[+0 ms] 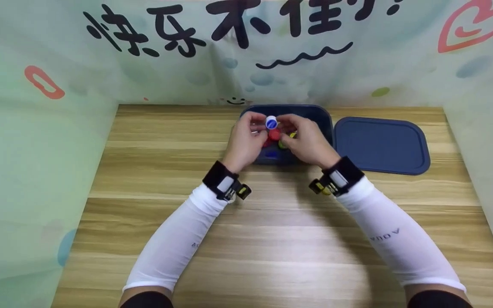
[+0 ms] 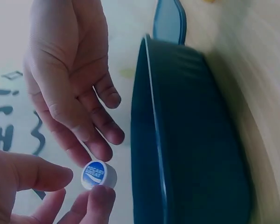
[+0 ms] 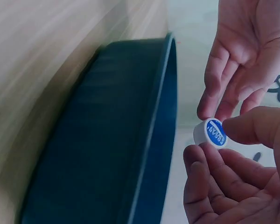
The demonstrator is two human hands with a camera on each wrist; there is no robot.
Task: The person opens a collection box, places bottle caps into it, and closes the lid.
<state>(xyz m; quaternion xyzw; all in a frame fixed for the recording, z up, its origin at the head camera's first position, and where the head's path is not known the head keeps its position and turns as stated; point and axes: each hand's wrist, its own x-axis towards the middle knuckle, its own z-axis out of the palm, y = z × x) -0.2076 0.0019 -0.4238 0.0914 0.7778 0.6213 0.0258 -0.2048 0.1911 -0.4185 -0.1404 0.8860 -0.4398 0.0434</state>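
Soft, even light is filling the head view, and the arms are casting faint shadows on the table (image 1: 272,239) towards 12 o'clock. Both wrist views are looking dimmer and bluish, with motion blur smearing the wood grain and the container (image 2: 196,140).

Lid (image 1: 381,145) rightward — bare tabletop (image 1: 272,231) elsewhere
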